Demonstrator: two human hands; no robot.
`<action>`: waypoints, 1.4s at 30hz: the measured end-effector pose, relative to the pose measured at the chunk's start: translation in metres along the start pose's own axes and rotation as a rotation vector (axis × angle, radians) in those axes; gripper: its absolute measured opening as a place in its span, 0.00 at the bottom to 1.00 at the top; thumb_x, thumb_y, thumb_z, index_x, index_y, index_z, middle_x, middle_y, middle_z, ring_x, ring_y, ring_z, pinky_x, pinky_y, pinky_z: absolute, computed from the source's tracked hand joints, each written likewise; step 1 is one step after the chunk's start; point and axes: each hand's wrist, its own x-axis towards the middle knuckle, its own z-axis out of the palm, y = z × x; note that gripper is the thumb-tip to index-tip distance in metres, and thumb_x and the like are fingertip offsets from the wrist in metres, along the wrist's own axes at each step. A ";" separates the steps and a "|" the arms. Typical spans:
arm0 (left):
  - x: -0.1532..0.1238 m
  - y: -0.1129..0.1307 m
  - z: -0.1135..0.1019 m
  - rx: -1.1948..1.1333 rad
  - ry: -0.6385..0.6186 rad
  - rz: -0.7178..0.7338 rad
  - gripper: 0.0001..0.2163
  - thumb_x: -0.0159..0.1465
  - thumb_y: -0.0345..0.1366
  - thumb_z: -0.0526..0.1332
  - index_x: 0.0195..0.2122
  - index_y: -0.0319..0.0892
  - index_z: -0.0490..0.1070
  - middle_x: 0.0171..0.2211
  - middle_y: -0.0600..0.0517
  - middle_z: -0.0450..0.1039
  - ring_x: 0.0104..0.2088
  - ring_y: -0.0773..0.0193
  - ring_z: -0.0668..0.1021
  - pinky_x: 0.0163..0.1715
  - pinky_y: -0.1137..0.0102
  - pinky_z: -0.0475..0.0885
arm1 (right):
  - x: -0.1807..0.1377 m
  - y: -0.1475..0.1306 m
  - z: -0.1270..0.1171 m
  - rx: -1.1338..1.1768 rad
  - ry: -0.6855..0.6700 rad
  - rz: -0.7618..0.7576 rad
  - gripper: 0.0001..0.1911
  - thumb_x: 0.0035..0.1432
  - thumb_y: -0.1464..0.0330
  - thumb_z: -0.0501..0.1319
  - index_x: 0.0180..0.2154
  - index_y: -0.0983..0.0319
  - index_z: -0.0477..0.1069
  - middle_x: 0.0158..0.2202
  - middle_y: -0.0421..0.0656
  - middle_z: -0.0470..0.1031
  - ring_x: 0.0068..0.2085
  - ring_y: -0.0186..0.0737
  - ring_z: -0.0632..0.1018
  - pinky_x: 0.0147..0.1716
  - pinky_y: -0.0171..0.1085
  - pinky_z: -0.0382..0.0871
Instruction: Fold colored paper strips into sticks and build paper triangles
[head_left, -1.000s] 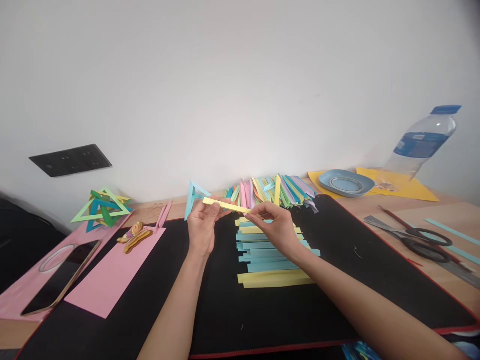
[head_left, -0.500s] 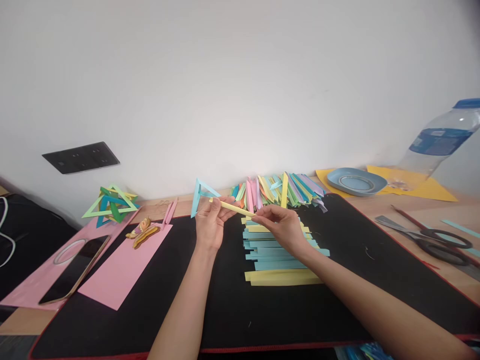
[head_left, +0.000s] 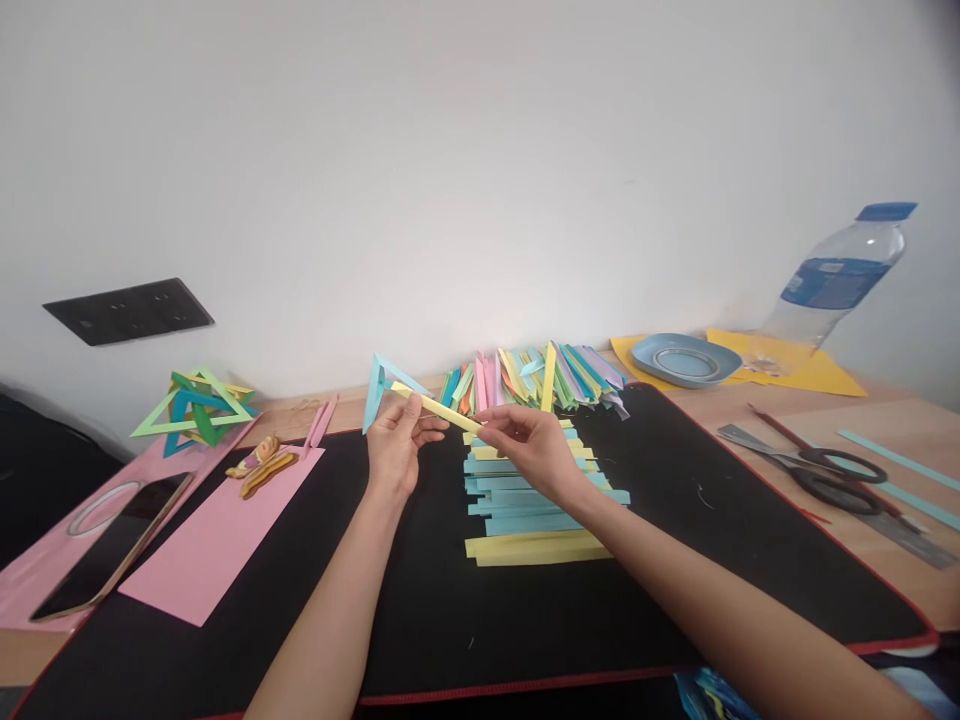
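Observation:
Both my hands hold one narrow yellow paper strip (head_left: pixel 439 408) above the black mat (head_left: pixel 420 610). My left hand (head_left: pixel 397 450) pinches its left end, fingers curled. My right hand (head_left: pixel 529 450) pinches its right end between thumb and fingertips. Under my right hand lies a stack of flat blue and yellow strips (head_left: pixel 525 500). Behind it, by the wall, is a heap of folded coloured strips (head_left: pixel 536 378). A light blue paper triangle (head_left: pixel 382 385) stands just behind my left hand.
At the left lie pink paper sheets (head_left: pixel 214 535), a phone (head_left: pixel 109 560), a small figure (head_left: pixel 262 465) and a woven green-blue paper star (head_left: pixel 195 410). At the right are a blue dish (head_left: pixel 682 360), yellow paper, a water bottle (head_left: pixel 832 280), scissors (head_left: pixel 832 475) and a ruler.
The yellow strip has tilted and turned a little between my fingers; my hands stay in the same place on it. The view shifted slightly.

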 end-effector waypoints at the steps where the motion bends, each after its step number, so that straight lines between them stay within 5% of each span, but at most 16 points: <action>1: 0.000 -0.001 0.000 0.001 -0.009 -0.008 0.15 0.48 0.42 0.70 0.29 0.34 0.74 0.21 0.52 0.75 0.21 0.65 0.79 0.17 0.77 0.71 | 0.000 0.001 0.001 -0.010 -0.009 -0.006 0.14 0.49 0.60 0.64 0.35 0.63 0.75 0.24 0.42 0.74 0.25 0.35 0.72 0.25 0.35 0.70; 8: -0.001 -0.005 0.001 0.102 -0.035 -0.031 0.14 0.48 0.42 0.70 0.27 0.35 0.74 0.25 0.48 0.76 0.19 0.69 0.75 0.15 0.77 0.66 | 0.009 0.001 0.004 -0.232 0.004 -0.133 0.07 0.54 0.64 0.59 0.32 0.61 0.70 0.27 0.42 0.74 0.27 0.36 0.73 0.26 0.35 0.70; 15: -0.015 -0.016 0.007 0.741 -0.309 0.101 0.12 0.53 0.45 0.65 0.29 0.41 0.77 0.26 0.50 0.75 0.23 0.64 0.73 0.21 0.72 0.65 | 0.036 0.005 -0.049 -0.655 0.415 -0.145 0.12 0.54 0.66 0.57 0.37 0.65 0.74 0.31 0.48 0.76 0.31 0.43 0.75 0.34 0.41 0.69; 23: -0.016 -0.015 0.008 0.925 -0.488 0.106 0.12 0.50 0.46 0.66 0.29 0.42 0.76 0.29 0.50 0.73 0.27 0.63 0.71 0.27 0.70 0.66 | 0.045 0.020 -0.079 -0.952 0.282 -0.077 0.19 0.56 0.76 0.49 0.44 0.65 0.73 0.41 0.51 0.77 0.40 0.49 0.76 0.38 0.42 0.67; 30: -0.017 -0.018 0.011 0.912 -0.486 0.078 0.14 0.47 0.48 0.67 0.27 0.41 0.76 0.25 0.50 0.72 0.27 0.62 0.71 0.26 0.70 0.66 | 0.040 0.035 -0.070 -1.125 0.123 0.130 0.18 0.53 0.70 0.60 0.46 0.67 0.65 0.38 0.52 0.73 0.38 0.50 0.75 0.31 0.39 0.64; 36: -0.019 -0.020 0.014 0.896 -0.514 0.066 0.15 0.45 0.47 0.69 0.28 0.41 0.75 0.24 0.51 0.71 0.26 0.63 0.71 0.25 0.71 0.66 | 0.036 0.038 -0.060 -1.151 0.128 0.135 0.24 0.53 0.68 0.61 0.50 0.67 0.59 0.41 0.53 0.69 0.36 0.48 0.75 0.30 0.38 0.62; 42: -0.019 -0.021 0.014 0.899 -0.490 0.099 0.15 0.44 0.46 0.70 0.27 0.41 0.74 0.24 0.51 0.71 0.27 0.62 0.71 0.26 0.70 0.66 | 0.036 0.031 -0.067 -1.160 0.178 0.078 0.13 0.56 0.72 0.56 0.45 0.63 0.68 0.43 0.50 0.67 0.35 0.43 0.73 0.30 0.37 0.62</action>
